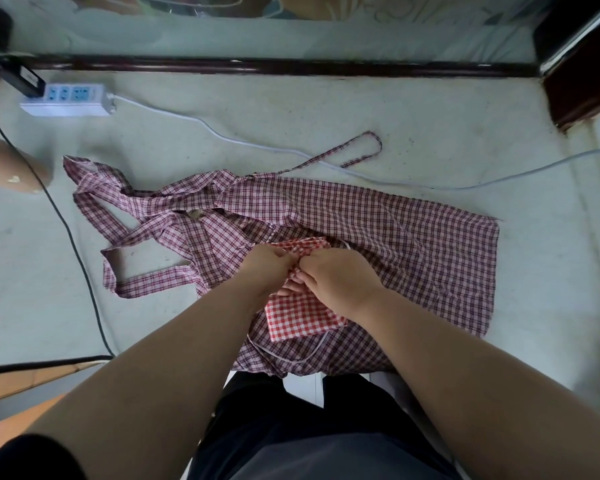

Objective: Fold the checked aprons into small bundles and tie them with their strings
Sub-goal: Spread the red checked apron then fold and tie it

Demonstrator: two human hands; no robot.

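A folded bright red-and-white checked apron bundle [300,315] lies on top of a spread dark red checked apron [395,230] on the pale floor. My left hand [265,266] and my right hand [333,275] meet over the bundle's far end, each with fingers curled and pinching its cloth or string; the string itself is hidden under my fingers. The dark apron's straps [136,216] lie tangled to the left, and one thin tie string [357,150] loops away at the back.
A white power strip [66,100] sits at the back left, its white cable [222,133] running across the floor behind the aprons. A black cable [70,233] crosses the left side. A dark wooden rail [291,67] and a dark wooden post [582,81] bound the back.
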